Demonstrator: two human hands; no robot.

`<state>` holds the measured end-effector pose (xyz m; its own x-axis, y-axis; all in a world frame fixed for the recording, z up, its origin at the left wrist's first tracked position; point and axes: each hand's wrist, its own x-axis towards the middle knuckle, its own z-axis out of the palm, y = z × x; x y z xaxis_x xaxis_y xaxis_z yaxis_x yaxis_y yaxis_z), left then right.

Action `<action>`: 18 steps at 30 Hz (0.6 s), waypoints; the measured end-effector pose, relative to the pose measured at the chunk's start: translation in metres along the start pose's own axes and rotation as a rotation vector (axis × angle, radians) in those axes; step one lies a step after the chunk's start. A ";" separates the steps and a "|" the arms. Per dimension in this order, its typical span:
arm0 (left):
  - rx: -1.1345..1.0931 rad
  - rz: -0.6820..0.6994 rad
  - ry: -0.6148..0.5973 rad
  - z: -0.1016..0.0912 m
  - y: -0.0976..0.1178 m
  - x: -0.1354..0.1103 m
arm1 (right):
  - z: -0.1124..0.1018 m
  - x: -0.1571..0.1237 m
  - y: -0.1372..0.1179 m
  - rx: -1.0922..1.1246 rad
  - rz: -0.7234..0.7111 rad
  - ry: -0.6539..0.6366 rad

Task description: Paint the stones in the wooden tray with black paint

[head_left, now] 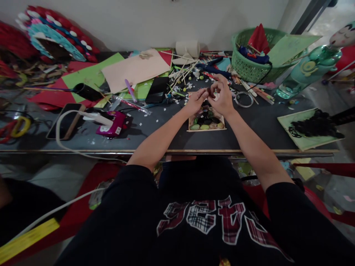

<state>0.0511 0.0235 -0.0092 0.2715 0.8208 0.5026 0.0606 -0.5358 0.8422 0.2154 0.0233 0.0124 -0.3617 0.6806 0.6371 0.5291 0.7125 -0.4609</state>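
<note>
My left hand (195,102) and my right hand (222,96) meet above a shallow, light-edged frame (207,130). Both are closed, with fingertips pinched around a small dark stone (209,90), partly hidden by the fingers. Inside the frame lie smooth pebbles: pale green and tan ones (204,126) run along the near edge, with black ones (206,120) behind them. My hands and wrists cover the far part of the frame.
Scissors (16,129), a phone (65,120), a magenta power block (111,125) and coloured paper (135,70) lie leftward. Rightward are a tape ring (244,99), a green basket (251,66), a bottle (299,77) and a green board (288,120) with black pieces. Paper scraps and sticks (184,74) lie behind.
</note>
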 end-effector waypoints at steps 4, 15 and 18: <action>-0.032 -0.033 0.005 -0.004 0.001 0.000 | -0.012 0.003 0.006 0.012 -0.019 -0.045; -0.302 -0.167 0.073 -0.006 -0.018 0.002 | -0.018 0.002 0.008 0.002 0.026 0.015; -0.339 -0.167 0.066 -0.011 -0.017 0.003 | -0.017 0.002 0.006 -0.032 0.020 0.031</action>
<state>0.0400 0.0375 -0.0200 0.2213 0.9081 0.3554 -0.2255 -0.3069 0.9246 0.2315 0.0260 0.0213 -0.3269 0.6884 0.6475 0.5604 0.6929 -0.4537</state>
